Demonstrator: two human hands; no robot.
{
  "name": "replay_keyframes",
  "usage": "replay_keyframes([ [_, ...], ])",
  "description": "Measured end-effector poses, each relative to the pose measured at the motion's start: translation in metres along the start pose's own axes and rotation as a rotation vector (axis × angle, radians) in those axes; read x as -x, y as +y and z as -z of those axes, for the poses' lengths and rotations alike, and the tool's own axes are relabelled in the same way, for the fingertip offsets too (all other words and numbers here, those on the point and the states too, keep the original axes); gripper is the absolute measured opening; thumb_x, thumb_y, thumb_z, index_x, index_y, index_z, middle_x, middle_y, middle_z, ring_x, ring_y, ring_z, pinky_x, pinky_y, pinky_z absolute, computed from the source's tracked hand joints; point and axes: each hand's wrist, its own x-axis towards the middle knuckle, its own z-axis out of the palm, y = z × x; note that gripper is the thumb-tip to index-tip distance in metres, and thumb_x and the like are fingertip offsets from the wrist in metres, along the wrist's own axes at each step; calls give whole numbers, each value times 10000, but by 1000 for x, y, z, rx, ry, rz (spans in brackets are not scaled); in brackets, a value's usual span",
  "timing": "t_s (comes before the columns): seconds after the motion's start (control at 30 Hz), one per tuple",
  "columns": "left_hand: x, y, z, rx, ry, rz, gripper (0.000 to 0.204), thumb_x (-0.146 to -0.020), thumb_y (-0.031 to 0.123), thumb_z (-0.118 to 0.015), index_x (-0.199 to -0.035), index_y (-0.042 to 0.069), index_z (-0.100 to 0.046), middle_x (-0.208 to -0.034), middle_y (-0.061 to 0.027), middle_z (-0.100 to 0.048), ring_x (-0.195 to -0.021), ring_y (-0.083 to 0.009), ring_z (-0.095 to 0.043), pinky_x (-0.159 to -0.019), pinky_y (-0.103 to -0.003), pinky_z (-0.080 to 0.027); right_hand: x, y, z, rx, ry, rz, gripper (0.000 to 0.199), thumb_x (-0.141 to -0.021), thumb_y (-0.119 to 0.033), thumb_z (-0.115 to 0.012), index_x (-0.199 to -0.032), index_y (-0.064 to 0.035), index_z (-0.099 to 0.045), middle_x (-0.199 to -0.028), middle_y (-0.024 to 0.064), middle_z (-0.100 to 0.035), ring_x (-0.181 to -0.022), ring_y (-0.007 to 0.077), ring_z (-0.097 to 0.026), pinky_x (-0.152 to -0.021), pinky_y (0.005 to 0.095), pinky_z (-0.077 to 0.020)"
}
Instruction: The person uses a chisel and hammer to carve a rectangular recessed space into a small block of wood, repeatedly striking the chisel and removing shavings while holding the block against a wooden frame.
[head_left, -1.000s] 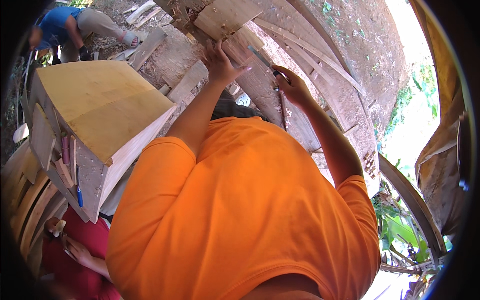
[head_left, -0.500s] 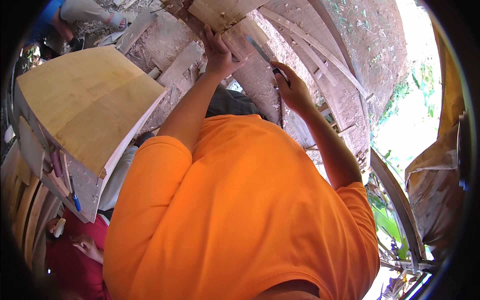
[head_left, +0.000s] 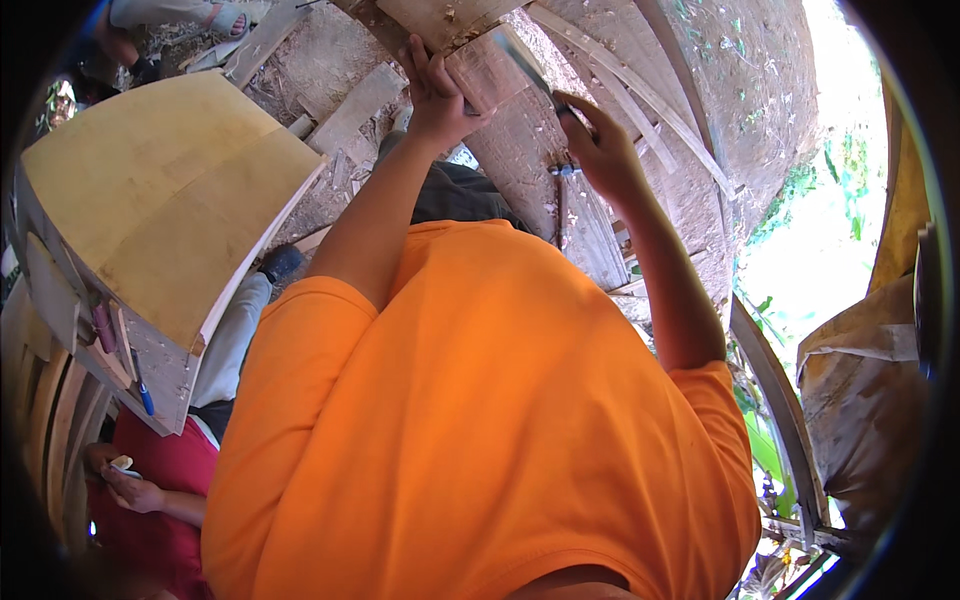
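My left hand (head_left: 435,100) is closed round the near left side of a reddish-brown wooden block (head_left: 490,72) at the top middle. Some of its fingers are hidden behind the block. My right hand (head_left: 600,148) grips a dark-handled knife; its long grey blade (head_left: 524,62) is blurred and slants up and left beside the block's right edge. Whether the blade touches the wood I cannot tell. Below both hands lies a broad, worn plank (head_left: 525,160) strewn with shavings. A small blue object (head_left: 564,170) rests near my right wrist.
A large box with a pale plywood top (head_left: 170,190) stands at left, a blue marker (head_left: 145,398) at its side. Behind it sits a person in red (head_left: 160,470); another person's sandalled foot (head_left: 228,20) shows far left. Long wood strips (head_left: 630,90) lie at right.
The knife and my right hand have shifted slightly up and right, uncovering the small blue object. My left hand still holds the block. The person in red has brought both hands together.
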Motion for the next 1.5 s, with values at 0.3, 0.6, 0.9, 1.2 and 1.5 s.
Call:
replay_keyframes([
  [0.3,2,1,-3,-28,16,5,1412,-666,514,-919,-1538,-50,37,-1599,-403,65,-1443,-685,74,-1157,-745,-184,29,18,3,59,-57,-62,393,-1041,-322,-575,-1407,-187,-619,-1259,154,-709,-1156,262,-684,-1005,378,-499],
  [0.6,2,6,0,-59,-20,28,1424,-660,493,-929,-1568,-23,40,-1606,-378,98,-1442,-679,99,-1171,-736,-166,23,24,5,87,-27,60,372,-1044,-295,-578,-1409,-232,-613,-1121,137,-744,-992,246,-718,-921,381,-527],
  [0.9,4,-5,-6,-188,-38,-113,1239,-691,532,-898,-1582,11,-214,-1586,-381,118,-1427,-681,159,-1158,-765,-114,3,-4,-25,13,16,-62,366,-1013,-288,-607,-1371,-211,-634,-1061,171,-751,-965,326,-742,-879,415,-547],
  [1.2,3,-6,-3,-81,-100,12,1098,-759,573,-832,-1611,154,-281,-1601,-351,205,-1420,-667,213,-1171,-744,-97,-4,-11,-1,-84,-34,-69,388,-1015,-321,-610,-1377,-190,-650,-850,135,-713,-797,232,-700,-776,393,-533],
  [1.5,2,-6,-1,-282,-109,-117,1153,-739,566,-852,-1603,86,-258,-1605,-343,175,-1419,-671,216,-1172,-740,-124,22,24,-5,-7,-25,31,388,-1028,-325,-606,-1395,-200,-632,-946,155,-738,-847,233,-706,-839,391,-532],
])
